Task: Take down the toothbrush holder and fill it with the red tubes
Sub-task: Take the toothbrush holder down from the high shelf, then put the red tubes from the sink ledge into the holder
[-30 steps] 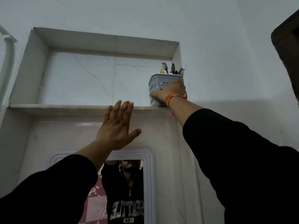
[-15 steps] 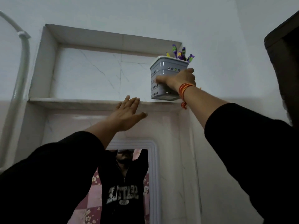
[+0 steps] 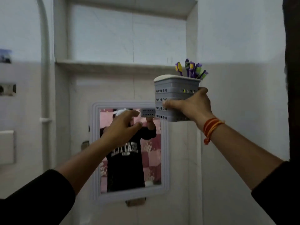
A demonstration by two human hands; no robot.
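Note:
The grey perforated toothbrush holder (image 3: pixel 174 88) is in the air to the right of the mirror, well below the shelf. Several purple, yellow and green toothbrushes (image 3: pixel 191 68) stick out of its top at the right. My right hand (image 3: pixel 193 105) grips its lower right side, with orange threads tied round the wrist. My left hand (image 3: pixel 121 128) hovers in front of the mirror, fingers loosely apart and holding nothing, a short way left of the holder. No red tubes are in view.
A marble wall niche with a shelf ledge (image 3: pixel 113 64) sits above. A white-framed mirror (image 3: pixel 95 151) hangs below it and reflects a person in a black sweatshirt. A white pipe (image 3: pixel 44 62) runs down the left wall. A dark edge (image 3: pixel 292 78) borders the right.
My right hand has lifted the holder off the shelf and brought it down beside the mirror. My left hand has left the shelf edge and dropped lower. The view has tilted downward.

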